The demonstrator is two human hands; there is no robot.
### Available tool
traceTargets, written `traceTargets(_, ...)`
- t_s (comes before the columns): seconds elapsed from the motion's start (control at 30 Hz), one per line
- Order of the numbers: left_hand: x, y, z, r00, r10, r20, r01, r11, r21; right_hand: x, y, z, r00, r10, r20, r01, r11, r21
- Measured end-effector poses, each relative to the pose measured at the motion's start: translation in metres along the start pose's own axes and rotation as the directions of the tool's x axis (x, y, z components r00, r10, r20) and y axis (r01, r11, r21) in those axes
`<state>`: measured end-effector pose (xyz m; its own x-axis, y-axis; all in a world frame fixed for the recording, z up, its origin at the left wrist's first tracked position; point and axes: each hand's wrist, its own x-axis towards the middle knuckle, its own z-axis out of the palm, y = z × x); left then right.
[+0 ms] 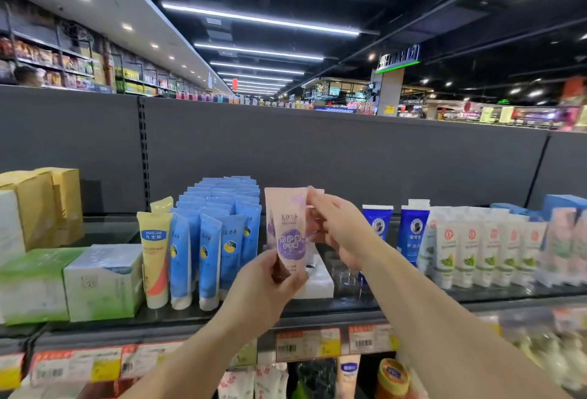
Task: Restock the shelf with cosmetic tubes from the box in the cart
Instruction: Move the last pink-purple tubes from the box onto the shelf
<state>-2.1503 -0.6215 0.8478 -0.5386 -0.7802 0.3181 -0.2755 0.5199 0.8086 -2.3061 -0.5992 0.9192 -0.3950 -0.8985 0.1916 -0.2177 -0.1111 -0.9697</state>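
A pale pink cosmetic tube with a purple label is held upright in front of the top shelf. My left hand grips its lower end from below. My right hand reaches in from the right, fingertips touching the tube's upper right edge and a second pinkish tube behind it. Whether the right hand grips that second tube is unclear. Under the hands, a white tray sits on the shelf. The cart and its box are out of view.
Blue tubes in rows and a yellow tube stand left of the hands. Green-white boxes and tan boxes fill the far left. Dark blue tubes and white-green tubes stand right. Price tags line the shelf edge.
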Motion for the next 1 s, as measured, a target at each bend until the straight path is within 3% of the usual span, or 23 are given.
traceTargets(0.07, 0.006, 0.001, 0.002, 1.000, 0.002, -0.002, -0.002, 1.000, -0.009, -0.005, -0.007, -0.003, 0.992, 0.008, 0.125, -0.002, 0.999, -0.049)
traceTargets(0.13, 0.012, 0.001, 0.003, 1.000, -0.007, 0.003, 0.007, 1.000, -0.025, -0.007, -0.002, -0.006, 0.990, 0.020, 0.137, -0.011, 0.997, -0.072)
traceTargets(0.23, 0.022, 0.002, 0.004, 1.000, -0.018, -0.003, 0.018, 0.999, -0.032, -0.009, 0.016, -0.007, 0.987, 0.079, 0.140, -0.087, 0.995, 0.052)
traceTargets(0.3, 0.028, 0.002, 0.005, 0.999, -0.043, -0.010, 0.042, 0.998, -0.038, -0.010, 0.028, -0.005, 0.985, 0.078, 0.154, -0.072, 0.996, -0.045)
traceTargets(0.43, 0.033, 0.000, 0.009, 0.999, -0.049, 0.000, 0.049, 0.996, -0.077, -0.008, 0.040, 0.004, 0.998, 0.017, 0.059, 0.003, 0.945, -0.327)
traceTargets(0.57, 0.032, -0.006, 0.013, 0.999, -0.044, -0.007, 0.044, 0.998, -0.053, 0.003, 0.044, 0.002, 0.994, -0.058, -0.089, 0.025, 0.941, -0.337)
traceTargets(0.67, 0.022, -0.016, 0.013, 0.998, -0.036, 0.047, 0.031, 0.993, 0.113, 0.014, 0.049, -0.001, 0.977, -0.082, -0.196, 0.002, 0.925, -0.380)
traceTargets(0.73, 0.016, -0.020, 0.012, 0.998, 0.009, 0.059, -0.022, 0.975, 0.219, 0.017, 0.056, 0.003, 0.971, -0.103, -0.215, 0.009, 0.917, -0.398)
traceTargets(0.87, 0.014, -0.023, 0.010, 0.997, 0.037, 0.061, -0.052, 0.960, 0.275, 0.019, 0.072, 0.018, 0.960, -0.136, -0.246, 0.041, 0.934, -0.354)
traceTargets(1.0, 0.015, -0.027, 0.009, 0.997, 0.034, 0.076, -0.056, 0.948, 0.313, 0.023, 0.079, 0.028, 0.958, -0.145, -0.249, 0.016, 0.889, -0.457)
